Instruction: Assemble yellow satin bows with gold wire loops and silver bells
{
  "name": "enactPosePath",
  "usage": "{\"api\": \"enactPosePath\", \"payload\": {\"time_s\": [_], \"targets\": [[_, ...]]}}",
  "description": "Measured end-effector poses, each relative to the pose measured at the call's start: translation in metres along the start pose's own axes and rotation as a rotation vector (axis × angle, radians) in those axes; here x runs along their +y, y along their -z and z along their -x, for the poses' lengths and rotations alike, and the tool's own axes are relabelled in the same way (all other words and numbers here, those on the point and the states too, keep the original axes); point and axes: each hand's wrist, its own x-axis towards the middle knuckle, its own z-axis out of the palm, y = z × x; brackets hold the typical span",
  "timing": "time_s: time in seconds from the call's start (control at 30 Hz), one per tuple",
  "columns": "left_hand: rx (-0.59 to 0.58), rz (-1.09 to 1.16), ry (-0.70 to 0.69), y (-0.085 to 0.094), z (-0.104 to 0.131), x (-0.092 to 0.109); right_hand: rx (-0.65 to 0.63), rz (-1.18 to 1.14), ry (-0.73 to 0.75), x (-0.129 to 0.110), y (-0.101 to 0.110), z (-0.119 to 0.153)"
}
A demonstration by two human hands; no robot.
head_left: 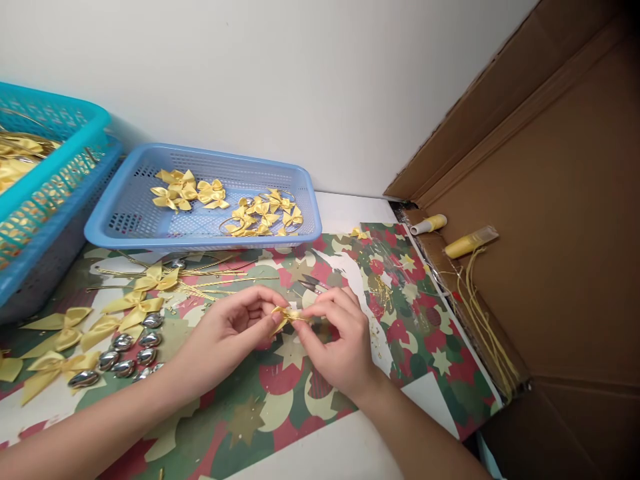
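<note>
My left hand (231, 333) and my right hand (336, 341) meet over the patterned paper (420, 333), both pinching one small yellow ribbon bow (286, 316) between their fingertips. Small snips (313, 285) lie just behind my right hand. Larger yellow bows (131, 308) and several shiny silver beads (123, 353) lie to the left of my left hand, with gold cords (200, 277) stretched behind them.
A blue tray (125, 223) at the back holds several finished small bows (235, 203). A turquoise basket (45, 180) of bows stands at far left. A cardboard box (560, 220) on the right holds two yellow tubes (467, 243) and yellow threads (487, 327).
</note>
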Motion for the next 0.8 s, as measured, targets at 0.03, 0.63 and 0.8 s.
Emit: {"api": "enactPosePath", "payload": {"time_s": [0.03,0.63,0.8], "targets": [[0.000,-0.010,-0.008,0.0000,-0.0001,0.0001,-0.005,-0.011,-0.002,0.0004,-0.0003,0.0004],[-0.056,-0.106,-0.126,0.0015,-0.0003,-0.0049,-0.333,-0.465,-0.510,0.0024,0.0025,-0.0055],[-0.027,-0.212,-0.226,0.0038,-0.0005,-0.0076,-0.361,-0.498,-0.563,0.0020,0.0038,-0.0067]]}}
